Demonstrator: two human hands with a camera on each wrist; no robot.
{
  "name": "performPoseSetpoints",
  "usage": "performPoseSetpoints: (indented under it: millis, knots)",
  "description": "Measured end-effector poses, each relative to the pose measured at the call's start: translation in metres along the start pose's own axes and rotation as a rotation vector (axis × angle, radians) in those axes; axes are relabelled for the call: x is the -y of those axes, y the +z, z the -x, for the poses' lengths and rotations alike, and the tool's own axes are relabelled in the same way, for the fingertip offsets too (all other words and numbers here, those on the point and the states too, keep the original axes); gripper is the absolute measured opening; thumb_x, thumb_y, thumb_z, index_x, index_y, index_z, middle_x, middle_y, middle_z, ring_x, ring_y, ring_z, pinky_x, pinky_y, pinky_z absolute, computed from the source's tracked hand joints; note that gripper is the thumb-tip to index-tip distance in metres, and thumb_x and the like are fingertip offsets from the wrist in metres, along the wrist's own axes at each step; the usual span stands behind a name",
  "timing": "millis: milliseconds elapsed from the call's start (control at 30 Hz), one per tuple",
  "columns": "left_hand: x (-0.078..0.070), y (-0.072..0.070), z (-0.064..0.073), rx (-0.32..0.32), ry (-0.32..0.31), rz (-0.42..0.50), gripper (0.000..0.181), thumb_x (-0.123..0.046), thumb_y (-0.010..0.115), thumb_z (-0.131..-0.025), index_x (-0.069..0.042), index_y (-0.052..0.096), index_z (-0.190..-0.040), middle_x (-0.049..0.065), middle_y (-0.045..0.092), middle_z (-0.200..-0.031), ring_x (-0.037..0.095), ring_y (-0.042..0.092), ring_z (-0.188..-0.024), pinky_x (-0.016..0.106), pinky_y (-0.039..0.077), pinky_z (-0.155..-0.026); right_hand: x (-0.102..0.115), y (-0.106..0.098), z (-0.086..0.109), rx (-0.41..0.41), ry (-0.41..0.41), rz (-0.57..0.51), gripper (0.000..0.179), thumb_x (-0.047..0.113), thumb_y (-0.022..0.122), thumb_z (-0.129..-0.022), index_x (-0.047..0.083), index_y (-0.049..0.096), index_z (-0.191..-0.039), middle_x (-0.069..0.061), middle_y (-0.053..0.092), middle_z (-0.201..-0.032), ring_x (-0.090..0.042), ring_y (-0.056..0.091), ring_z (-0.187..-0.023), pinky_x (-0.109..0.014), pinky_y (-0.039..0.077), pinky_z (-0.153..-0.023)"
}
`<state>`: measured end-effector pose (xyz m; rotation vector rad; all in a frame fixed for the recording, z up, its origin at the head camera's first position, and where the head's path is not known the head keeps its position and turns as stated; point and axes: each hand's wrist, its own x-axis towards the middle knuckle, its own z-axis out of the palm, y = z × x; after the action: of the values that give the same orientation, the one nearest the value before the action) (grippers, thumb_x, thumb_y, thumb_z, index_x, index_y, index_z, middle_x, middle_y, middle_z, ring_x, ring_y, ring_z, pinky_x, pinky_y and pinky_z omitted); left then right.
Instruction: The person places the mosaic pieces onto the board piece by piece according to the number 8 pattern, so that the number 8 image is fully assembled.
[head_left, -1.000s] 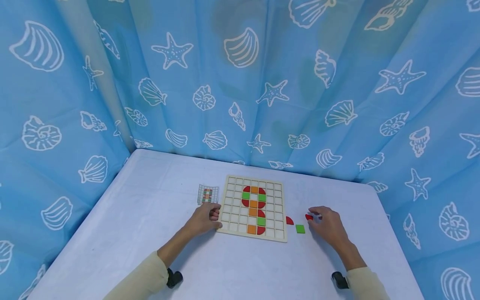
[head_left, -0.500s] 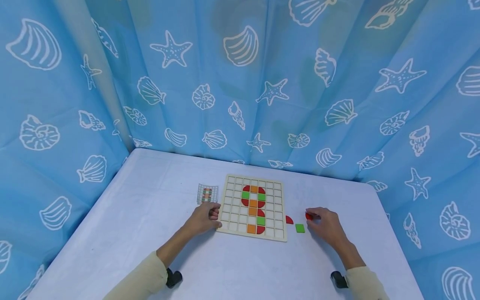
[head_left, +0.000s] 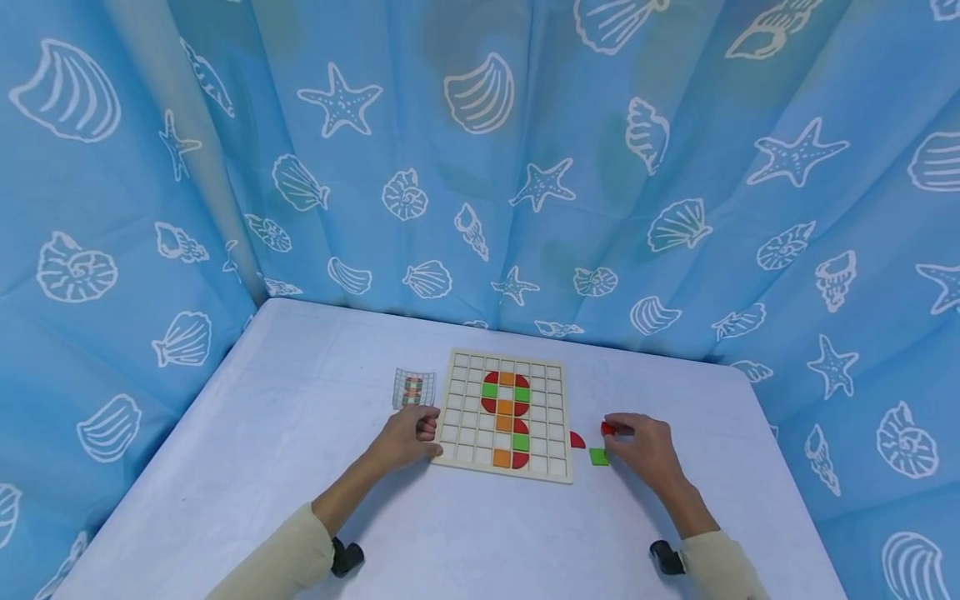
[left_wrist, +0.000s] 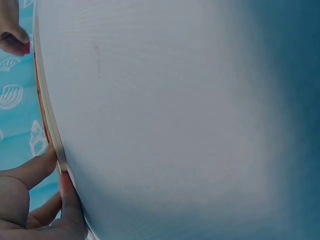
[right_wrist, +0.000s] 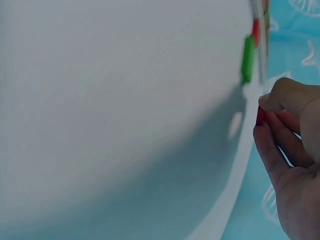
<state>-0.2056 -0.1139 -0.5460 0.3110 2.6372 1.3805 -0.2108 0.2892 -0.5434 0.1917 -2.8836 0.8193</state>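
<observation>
A pale wooden grid board [head_left: 461,433] lies flat on the table, with red, orange and green tiles set in several cells. At its near left corner my left hand [head_left: 408,436] grips the edge, and the left wrist view shows the fingertips [left_wrist: 65,182] against the rim. To the right of the board, my right hand [head_left: 647,446] pinches a small red tile [right_wrist: 260,116] between thumb and fingers, raised off the table. A green square tile [head_left: 598,457] lies just left of that hand. Beside the board's right edge is a red quarter-circle tile [head_left: 577,440].
A small pattern card [head_left: 414,388] with a coloured grid lies left of the board, behind my left hand. The white-covered table [head_left: 285,400] meets a blue shell-print curtain [head_left: 480,167] at the back and sides. Black straps [head_left: 347,557] sit by both wrists.
My right hand has moved slightly left with the red tile, coming close to the green square. My left hand stays at the board's corner.
</observation>
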Motion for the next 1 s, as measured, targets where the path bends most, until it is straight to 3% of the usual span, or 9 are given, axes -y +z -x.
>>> performPoseSetpoints:
  millis: [233,400,567,833,1000]
  knots:
    - [0.001,0.0,0.0,-0.01,0.001,-0.017,0.061,-0.001,0.082,-0.075,0.007,0.056,-0.129,0.006,0.056,-0.1,0.016,0.057,-0.09,0.026,0.053,-0.078,0.048,0.01,-0.004,0.017,-0.04,-0.08,0.042,0.014,0.083,-0.077,0.005,0.071,-0.116,-0.009,0.069,-0.109,-0.023,0.064,-0.095,-0.038,0.058,-0.078]
    - [-0.001,-0.001,0.0,-0.007,-0.007,-0.011,0.061,-0.001,0.082,-0.075,0.007,0.056,-0.129,0.006,0.056,-0.1,0.015,0.058,-0.09,0.027,0.053,-0.077,0.085,0.027,-0.001,0.07,-0.041,-0.15,0.039,0.015,0.084,-0.077,0.008,0.073,-0.113,-0.003,0.069,-0.103,-0.017,0.063,-0.09,-0.029,0.058,-0.073]
    - [0.0,-0.001,-0.001,-0.001,-0.002,-0.024,0.061,-0.002,0.082,-0.075,0.008,0.056,-0.129,0.006,0.056,-0.1,0.016,0.058,-0.089,0.028,0.053,-0.078,0.116,0.046,0.006,0.11,-0.091,-0.189,0.037,0.014,0.084,-0.075,0.01,0.075,-0.111,-0.001,0.07,-0.104,-0.014,0.065,-0.091,-0.026,0.057,-0.074]
    - [0.0,-0.001,0.0,-0.001,0.009,-0.018,0.062,-0.003,0.083,-0.075,0.007,0.056,-0.13,0.005,0.056,-0.099,0.016,0.058,-0.09,0.031,0.053,-0.079,0.139,0.071,0.013,0.179,-0.267,-0.145,0.031,0.015,0.08,-0.08,0.009,0.075,-0.111,0.001,0.071,-0.102,-0.01,0.061,-0.087,-0.02,0.055,-0.074]
    - [0.001,-0.001,0.0,-0.002,0.022,-0.007,0.062,-0.002,0.083,-0.075,0.008,0.056,-0.13,0.004,0.057,-0.098,0.015,0.059,-0.09,0.029,0.053,-0.079,0.148,0.078,0.013,0.19,-0.317,-0.082,0.031,0.016,0.08,-0.08,0.01,0.076,-0.11,0.001,0.072,-0.101,-0.011,0.062,-0.09,-0.022,0.055,-0.078]
